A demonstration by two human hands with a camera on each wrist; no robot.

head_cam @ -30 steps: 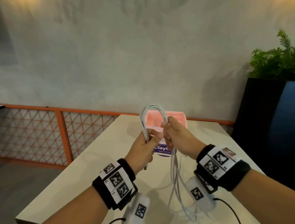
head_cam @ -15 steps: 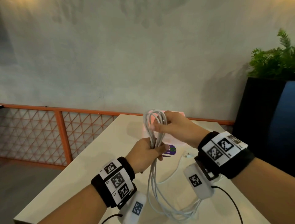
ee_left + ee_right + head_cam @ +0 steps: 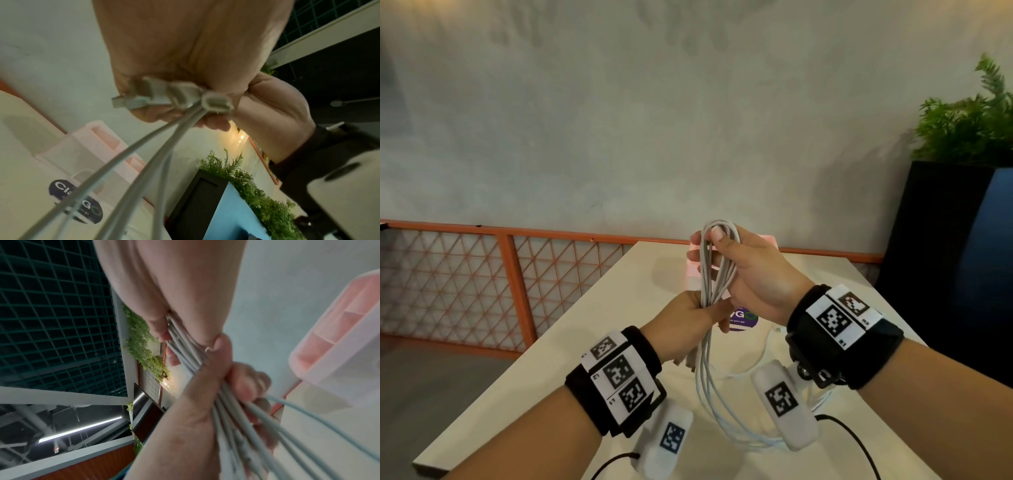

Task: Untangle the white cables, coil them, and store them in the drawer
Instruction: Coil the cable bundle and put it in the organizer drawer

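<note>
Your left hand (image 3: pixel 688 320) has its grip clamped round the middle of the white cables (image 3: pixel 717 274), fingers curled tight; in the left wrist view several plug ends (image 3: pixel 174 95) stick out of that fist. Just above it, your right hand (image 3: pixel 750 274) pinches the top loop of the same bundle between thumb and fingers (image 3: pixel 697 236), so both grips are closed on the cables and the hands nearly touch. The bundle stands roughly upright above the desk (image 3: pixel 585 342), and below your left hand its strands hang down in long loops (image 3: pixel 722 411) that reach the desk near you. Just beyond your hands, on the far part of the desk, sits the pink drawer (image 3: pixel 339 340), its inner dividers visible in the right wrist view. A round dark sticker (image 3: pixel 743 317) lies on the desk between the drawer and you. A potted plant (image 3: pixel 969 123) stands far right.
</note>
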